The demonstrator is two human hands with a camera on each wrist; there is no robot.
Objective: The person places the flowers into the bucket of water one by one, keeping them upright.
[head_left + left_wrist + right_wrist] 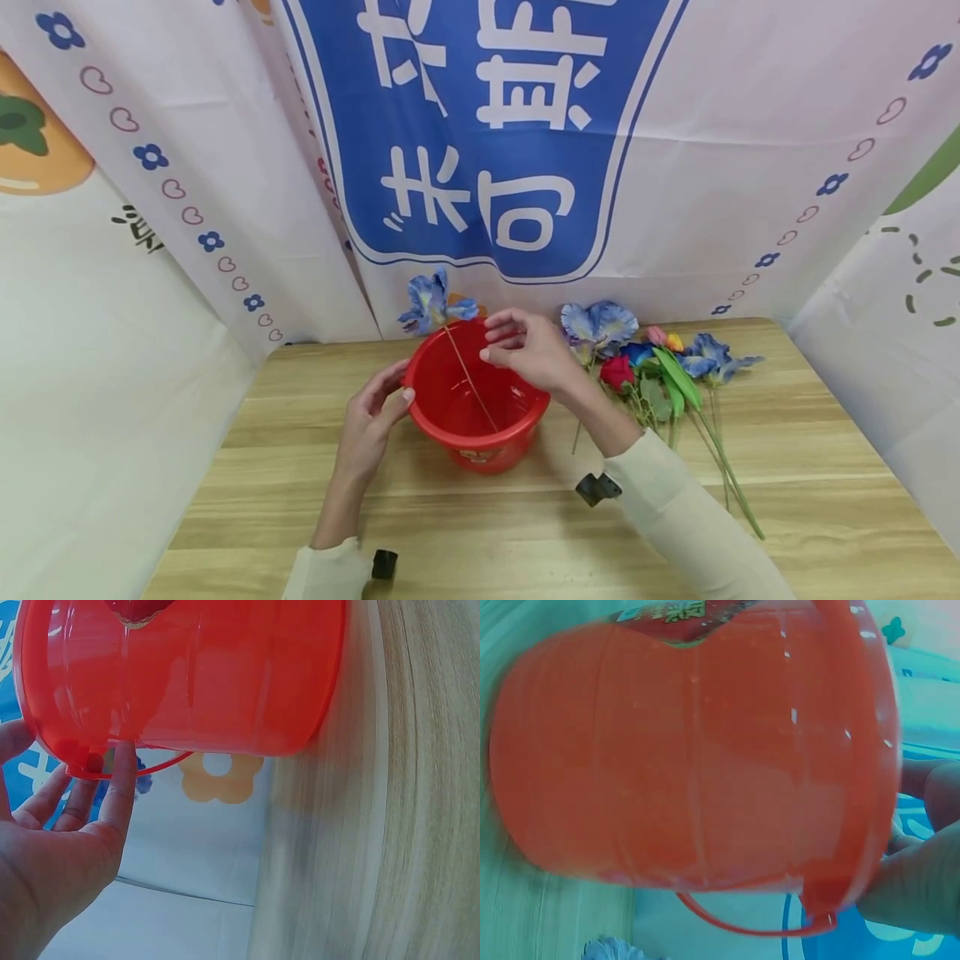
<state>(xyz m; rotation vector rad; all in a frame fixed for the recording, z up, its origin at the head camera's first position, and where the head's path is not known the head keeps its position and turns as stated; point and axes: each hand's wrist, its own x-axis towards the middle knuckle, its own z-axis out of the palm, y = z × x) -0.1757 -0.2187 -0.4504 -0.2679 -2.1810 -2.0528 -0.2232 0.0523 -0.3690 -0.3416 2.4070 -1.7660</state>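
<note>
A red plastic bucket [498, 457] stands on the wooden table. One blue artificial flower [429, 304] leans in it, its thin stem crossing the inside and its bloom above the far left rim. My left hand [369, 423] holds the bucket's left rim, thumb on the edge and fingers against the outside. In the left wrist view those fingers [120, 787] lie by the bucket's handle [166, 762]. Over the right part of the opening is my right hand [536, 350], fingers loosely bent and apart from the stem, with nothing seen in them.
Right of the bucket lie more artificial flowers: a blue one [600, 323], a red rose [617, 372], tulips with green leaves [678, 379] and another blue bloom [712, 358]. Behind the table [300, 450] hangs a printed cloth [675, 217].
</note>
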